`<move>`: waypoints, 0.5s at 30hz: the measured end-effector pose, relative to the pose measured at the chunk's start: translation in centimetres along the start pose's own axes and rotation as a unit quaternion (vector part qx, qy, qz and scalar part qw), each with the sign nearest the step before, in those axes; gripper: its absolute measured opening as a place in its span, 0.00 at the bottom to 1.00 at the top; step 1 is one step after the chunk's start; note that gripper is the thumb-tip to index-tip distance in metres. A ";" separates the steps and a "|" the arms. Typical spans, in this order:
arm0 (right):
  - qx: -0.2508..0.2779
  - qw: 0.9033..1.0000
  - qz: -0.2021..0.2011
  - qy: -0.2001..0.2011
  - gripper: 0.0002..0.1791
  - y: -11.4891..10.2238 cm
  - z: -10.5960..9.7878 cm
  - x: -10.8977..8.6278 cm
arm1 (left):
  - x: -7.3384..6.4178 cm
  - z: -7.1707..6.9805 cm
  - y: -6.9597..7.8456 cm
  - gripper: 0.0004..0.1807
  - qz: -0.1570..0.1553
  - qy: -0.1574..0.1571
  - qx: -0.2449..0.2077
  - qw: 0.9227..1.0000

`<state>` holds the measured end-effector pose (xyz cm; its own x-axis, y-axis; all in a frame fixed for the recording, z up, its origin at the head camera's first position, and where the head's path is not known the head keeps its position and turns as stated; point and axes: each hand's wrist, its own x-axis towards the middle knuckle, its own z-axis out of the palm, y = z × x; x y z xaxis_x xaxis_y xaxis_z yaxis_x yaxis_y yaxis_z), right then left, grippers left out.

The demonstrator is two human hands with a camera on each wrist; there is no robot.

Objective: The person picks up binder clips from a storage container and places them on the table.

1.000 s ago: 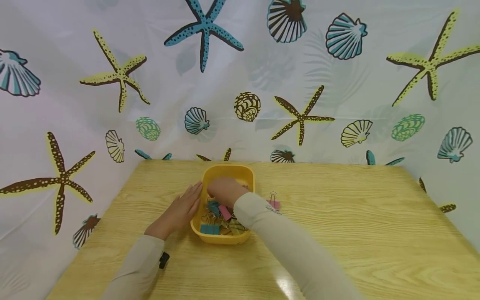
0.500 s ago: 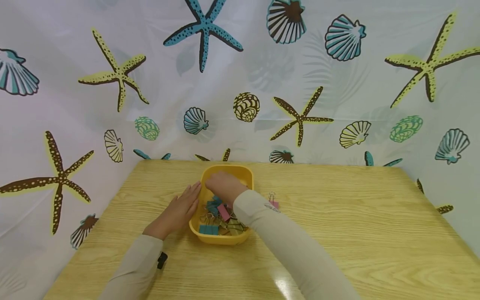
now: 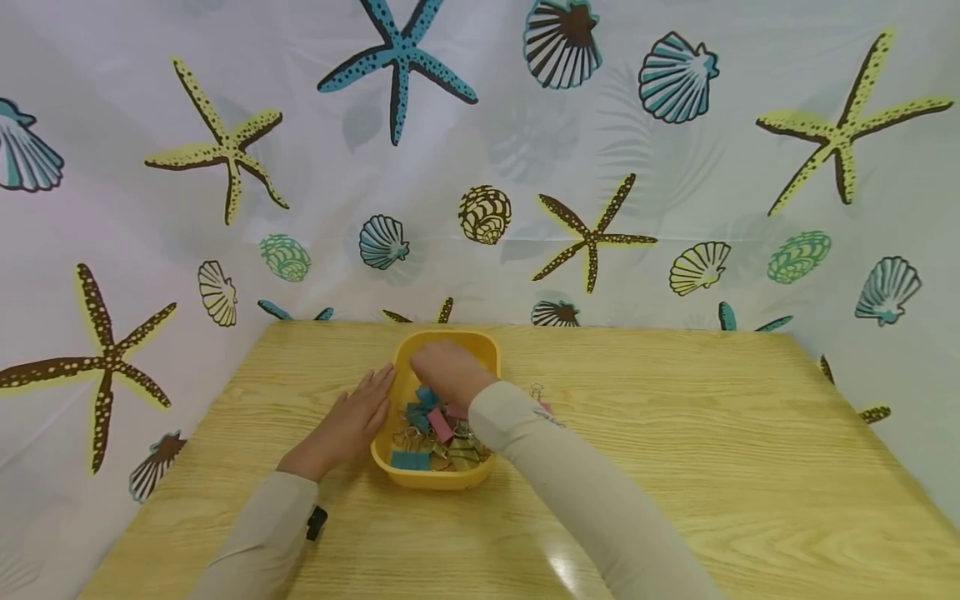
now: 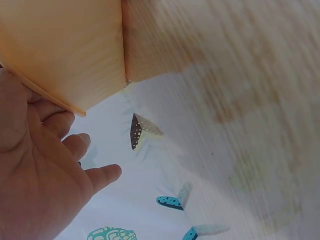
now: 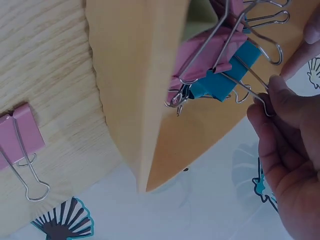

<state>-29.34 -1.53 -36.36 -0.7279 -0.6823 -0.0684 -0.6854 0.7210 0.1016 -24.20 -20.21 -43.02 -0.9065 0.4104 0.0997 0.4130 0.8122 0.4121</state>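
Observation:
In the head view a yellow plastic bin [image 3: 435, 481] holds several binder clips in teal, pink and olive. My right hand [image 3: 450, 371] is over the bin's far part. In the right wrist view its thumb and fingertips pinch the wire handle of a blue binder clip [image 5: 232, 70], which lies against a pink binder clip [image 5: 200, 55]. My left hand [image 3: 345, 429] rests against the bin's left side, fingers extended. The left wrist view shows that hand [image 4: 45, 155] with its fingertips at the bin's rim [image 4: 50, 95].
A single pink binder clip [image 5: 22, 132] stands on the wooden table [image 3: 675, 433] just right of the bin, partly behind the right sleeve in the head view. A white cloth [image 3: 450, 275] printed with starfish and shells hangs behind and at the sides.
My right hand has risen slightly within the bin, and a blue clip shows below it now. The left hand keeps its place at the bin's side. The head view has shifted slightly.

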 end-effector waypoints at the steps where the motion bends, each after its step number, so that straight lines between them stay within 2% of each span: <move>1: 0.016 1.000 0.001 0.006 0.15 0.0 0.1 0.0 | 0.0 0.0 0.0 0.29 -0.001 0.000 0.000 1.000; 5: 0.057 0.998 0.002 0.024 0.09 0.1 0.4 0.0 | -0.1 0.0 0.1 0.29 -0.002 -0.003 0.001 1.000; 15: 0.137 0.989 0.023 0.048 0.10 0.5 -0.3 -0.4 | -0.1 -0.4 0.4 0.29 0.008 -0.001 0.005 1.000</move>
<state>-29.34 -0.92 -36.03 -0.7622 -0.6467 0.0269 -0.6409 0.7482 -0.1715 -23.97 -20.15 -42.48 -0.8999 0.4235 0.1040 0.4277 0.8103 0.4006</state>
